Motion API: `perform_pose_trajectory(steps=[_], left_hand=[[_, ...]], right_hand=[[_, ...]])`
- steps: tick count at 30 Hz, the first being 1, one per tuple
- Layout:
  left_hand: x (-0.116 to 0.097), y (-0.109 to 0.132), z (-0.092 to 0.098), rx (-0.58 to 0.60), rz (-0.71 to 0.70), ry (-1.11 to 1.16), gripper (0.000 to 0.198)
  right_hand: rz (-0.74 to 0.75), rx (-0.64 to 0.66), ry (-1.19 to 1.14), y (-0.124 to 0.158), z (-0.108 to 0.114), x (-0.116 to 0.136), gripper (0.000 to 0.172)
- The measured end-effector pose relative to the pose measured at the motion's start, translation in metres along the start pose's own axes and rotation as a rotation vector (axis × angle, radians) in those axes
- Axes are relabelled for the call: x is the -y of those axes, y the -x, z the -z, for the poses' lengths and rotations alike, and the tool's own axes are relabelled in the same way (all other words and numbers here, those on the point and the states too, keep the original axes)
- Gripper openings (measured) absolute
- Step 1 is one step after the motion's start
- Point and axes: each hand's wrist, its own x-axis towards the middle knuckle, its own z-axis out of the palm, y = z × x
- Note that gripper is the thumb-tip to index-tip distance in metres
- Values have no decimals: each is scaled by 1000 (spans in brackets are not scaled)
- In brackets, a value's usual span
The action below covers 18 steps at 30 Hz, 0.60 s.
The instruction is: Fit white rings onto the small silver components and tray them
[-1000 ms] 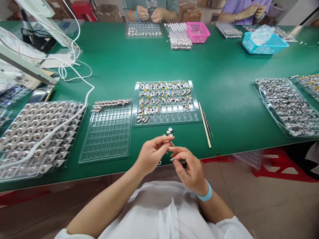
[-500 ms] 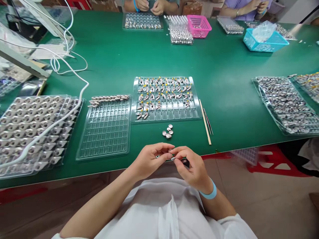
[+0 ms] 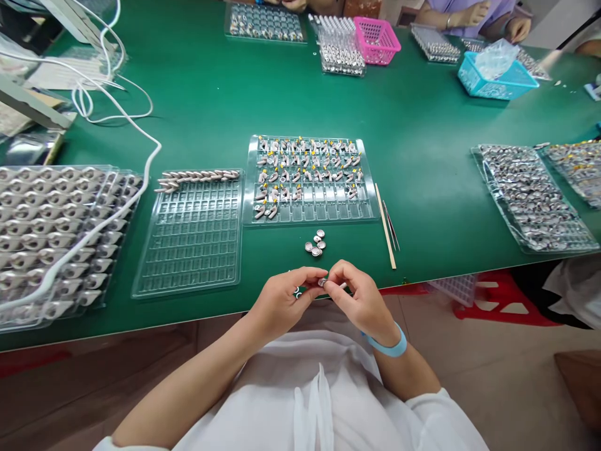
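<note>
the left hand (image 3: 277, 304) and right hand (image 3: 360, 300) pinch a small metal piece (image 3: 322, 282) between them, its long axis too tiny to tell; loose caps (image 3: 321, 245) lie just beyond, nearer the left.

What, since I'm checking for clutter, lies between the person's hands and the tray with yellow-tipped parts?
A cluster of round pieces lies on the table between the hands and the tray; the wooden stick and tweezers lie to the right.

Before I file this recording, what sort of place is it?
Probably a small-parts assembly workshop: a long green table bears clear trays of many small parts, tweezers lie on it, and other people are across it.
</note>
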Motion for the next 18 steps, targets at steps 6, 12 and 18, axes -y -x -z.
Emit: perform_pose_trajectory(steps=[6, 12, 18], left_hand=[[6, 3, -2, -22, -39, -59, 16], [4, 2, 1, 35, 48, 43, 15], [4, 3, 1, 49, 114, 113, 14]], right_hand=[[-1, 60, -5, -3, 4, -1, 14], [-17, 90, 2, -3, 7, 1, 14], [-45, 117, -24, -3, 8, 0, 13]])
